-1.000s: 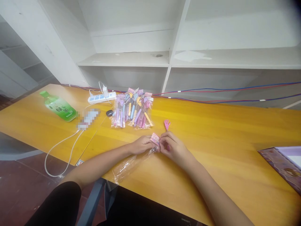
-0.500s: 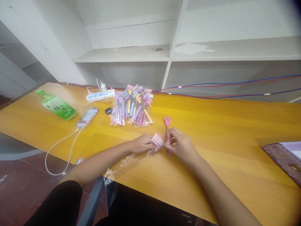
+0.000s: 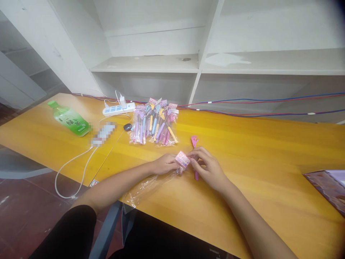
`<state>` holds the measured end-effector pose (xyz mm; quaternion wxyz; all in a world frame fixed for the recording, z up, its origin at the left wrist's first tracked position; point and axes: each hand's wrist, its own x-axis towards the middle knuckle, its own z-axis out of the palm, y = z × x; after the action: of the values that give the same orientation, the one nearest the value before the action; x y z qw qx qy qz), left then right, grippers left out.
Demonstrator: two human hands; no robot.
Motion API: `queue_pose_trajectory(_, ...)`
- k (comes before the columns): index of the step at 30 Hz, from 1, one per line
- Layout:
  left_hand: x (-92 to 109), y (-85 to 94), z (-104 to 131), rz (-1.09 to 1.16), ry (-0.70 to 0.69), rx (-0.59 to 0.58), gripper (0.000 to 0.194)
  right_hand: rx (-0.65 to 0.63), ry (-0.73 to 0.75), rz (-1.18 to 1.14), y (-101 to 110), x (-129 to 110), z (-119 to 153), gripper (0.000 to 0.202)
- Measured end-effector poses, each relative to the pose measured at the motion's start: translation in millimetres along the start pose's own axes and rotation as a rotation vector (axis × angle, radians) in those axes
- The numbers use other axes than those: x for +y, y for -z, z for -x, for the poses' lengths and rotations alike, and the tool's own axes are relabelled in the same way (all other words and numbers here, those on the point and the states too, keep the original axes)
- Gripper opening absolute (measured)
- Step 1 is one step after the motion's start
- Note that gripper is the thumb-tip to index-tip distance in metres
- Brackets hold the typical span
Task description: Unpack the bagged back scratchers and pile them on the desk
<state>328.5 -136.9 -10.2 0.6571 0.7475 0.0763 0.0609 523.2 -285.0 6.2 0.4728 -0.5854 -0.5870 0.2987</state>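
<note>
In my left hand (image 3: 165,164) is a clear plastic packaging bag (image 3: 147,187) with a pink printed header card (image 3: 182,159). The bag trails down and left toward the table's front edge. My right hand (image 3: 208,168) has its thumb and fingertips pinched at the right edge of the card. Beneath those fingers a pink hand-shaped back scratcher (image 3: 194,141) lies on the table; my hand covers its middle, and the end of its handle shows below. Several bagged back scratchers (image 3: 153,124) in purple, blue, yellow and pink are piled behind my left hand.
On the wooden table (image 3: 256,154) a green tea bottle (image 3: 70,120) lies at the left. Near it are a white power strip (image 3: 118,109), a blurred-out device (image 3: 104,134) with a white cable, and a small black object (image 3: 127,127). A flat box (image 3: 327,189) is at the right edge.
My right fingertips have moved up onto the card's edge, and the card faces me a bit more. The whole view has shifted slightly. The pink back scratcher stays on the table.
</note>
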Motion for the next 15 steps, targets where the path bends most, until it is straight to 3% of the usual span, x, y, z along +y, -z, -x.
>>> queue_pose_trajectory(4,3,-2.0,2,-0.083,-0.01,0.001,0.022,-0.009,-0.082,-0.096,0,5,-4,0.031)
queue_pose_trajectory(10,9,-4.1,2,-0.162,-0.049,0.004,0.021,-0.07,-0.062,-0.131,2,8,-4,0.031)
queue_pose_trajectory(12,9,-2.7,1,-0.242,-0.076,-0.005,0.023,-0.035,-0.032,-0.071,-1,8,-3,0.029)
queue_pose_trajectory(15,8,0.0,0,-0.286,-0.097,-0.001,0.025,0.132,0.011,0.067,-5,12,-5,0.03)
